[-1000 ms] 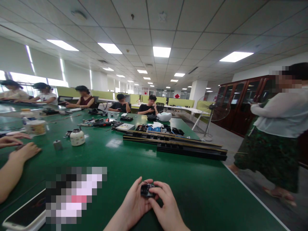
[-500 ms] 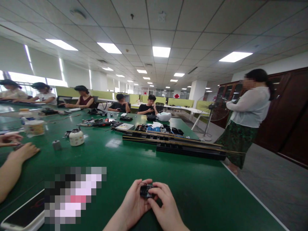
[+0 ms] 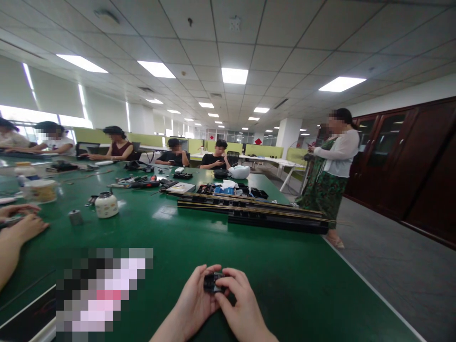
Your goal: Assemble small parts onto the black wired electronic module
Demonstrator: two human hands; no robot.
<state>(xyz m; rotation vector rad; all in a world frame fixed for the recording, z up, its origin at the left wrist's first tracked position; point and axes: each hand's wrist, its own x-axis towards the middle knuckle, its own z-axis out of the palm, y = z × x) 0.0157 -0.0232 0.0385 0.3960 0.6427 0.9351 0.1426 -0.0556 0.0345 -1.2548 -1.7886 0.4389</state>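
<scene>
1. Hands in hold of one piece: the left hand (image 3: 195, 297) cradles a small black part (image 3: 211, 283) against its fingers, and the right hand (image 3: 242, 301) closes narrowly on its right-hand side with thumb and fingertips.
2. Black part lies between the two hands, above the near edge of view, touching both. The left hand wraps its left and far sides; the right reaches in from the right. Its long axis seems to run sideways, though fingers cover too much to be sure. Neither hand is clearly nearer.
3. Its surface looks dark and hard, probably plastic, with a boxy outline and a recess or opening on the upper face. Finer detail is too small to read.
4. Beneath the hands spreads a smooth green desk (image 3: 171, 249), glossy enough to mirror the ceiling lights.
5. Beyond them, long straight black rails (image 3: 278, 225) lie across it, with thin, yellowish rods (image 3: 256, 210) along them.
6. Farther left stand a rounded, pale jar (image 3: 106, 206) with a spotted pattern and a squat grey metallic cylinder (image 3: 75, 218). A co-worker's hand (image 3: 30, 227) rests near the left edge, well apart from the black part.
</scene>
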